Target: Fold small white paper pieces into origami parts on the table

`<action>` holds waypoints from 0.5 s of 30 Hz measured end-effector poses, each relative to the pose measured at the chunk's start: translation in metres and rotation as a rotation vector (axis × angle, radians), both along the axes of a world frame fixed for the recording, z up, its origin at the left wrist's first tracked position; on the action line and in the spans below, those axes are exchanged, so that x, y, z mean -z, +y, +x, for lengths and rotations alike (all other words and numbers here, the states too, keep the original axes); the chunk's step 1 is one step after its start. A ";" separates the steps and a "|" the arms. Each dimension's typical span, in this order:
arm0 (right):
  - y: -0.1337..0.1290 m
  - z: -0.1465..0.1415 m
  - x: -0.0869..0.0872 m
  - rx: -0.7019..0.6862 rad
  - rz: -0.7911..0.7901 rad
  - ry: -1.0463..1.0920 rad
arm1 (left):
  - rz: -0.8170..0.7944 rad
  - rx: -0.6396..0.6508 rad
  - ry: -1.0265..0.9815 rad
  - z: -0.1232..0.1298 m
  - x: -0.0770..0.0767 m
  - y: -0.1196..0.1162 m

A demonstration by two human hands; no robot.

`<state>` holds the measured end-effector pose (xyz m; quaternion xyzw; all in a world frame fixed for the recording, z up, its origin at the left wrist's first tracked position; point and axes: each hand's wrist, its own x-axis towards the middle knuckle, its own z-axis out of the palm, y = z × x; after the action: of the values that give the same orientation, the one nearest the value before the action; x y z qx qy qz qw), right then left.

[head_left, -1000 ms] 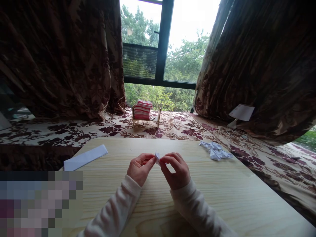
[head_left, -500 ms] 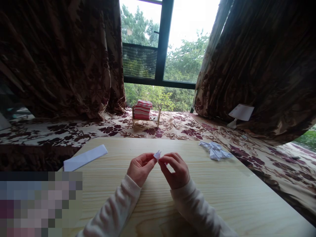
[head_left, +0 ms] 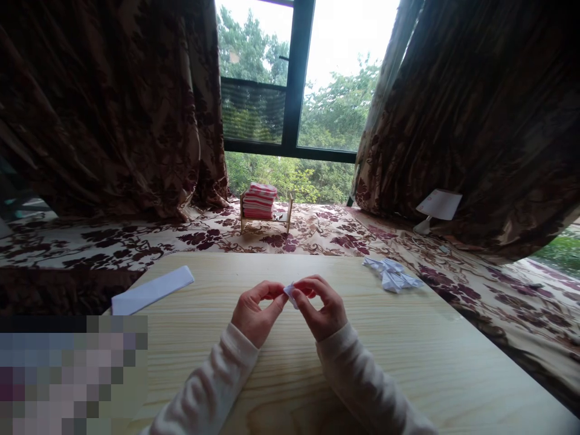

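Between my two hands, above the middle of the light wooden table [head_left: 272, 374], is a small piece of folded white paper [head_left: 291, 295]. My left hand [head_left: 258, 309] pinches its left side between thumb and fingertips. On the other side, my right hand [head_left: 322, 307] grips it the same way, with the index finger and thumb close to the paper. The fingers cover much of the paper, so its full shape is hidden. A pile of folded white paper pieces [head_left: 392, 275] lies to the right, and a flat stack of white paper strips [head_left: 153, 290] lies to the left.
Beyond the table, a floral cloth [head_left: 199, 235] covers the window ledge. On it stand a small wooden rack [head_left: 290, 212] with folded pink-striped cloths [head_left: 260, 202] and a small white lamp [head_left: 438, 205]. Dark curtains [head_left: 113, 109] hang on both sides.
My right fingers have shifted over the folded paper, and its pointed tips, which stuck up before, are now mostly covered. My left hand stays nearly in place.
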<state>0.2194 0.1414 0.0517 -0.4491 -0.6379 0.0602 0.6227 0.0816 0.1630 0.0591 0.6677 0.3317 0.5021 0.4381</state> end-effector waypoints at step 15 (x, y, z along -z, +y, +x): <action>-0.008 0.002 -0.007 -0.011 0.066 -0.241 | 0.156 -0.120 0.074 0.000 -0.006 -0.003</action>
<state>0.2213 0.1336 0.0590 -0.4288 -0.7121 -0.0118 0.5558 0.0813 0.1601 0.0646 0.6966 0.3471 0.5269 0.3414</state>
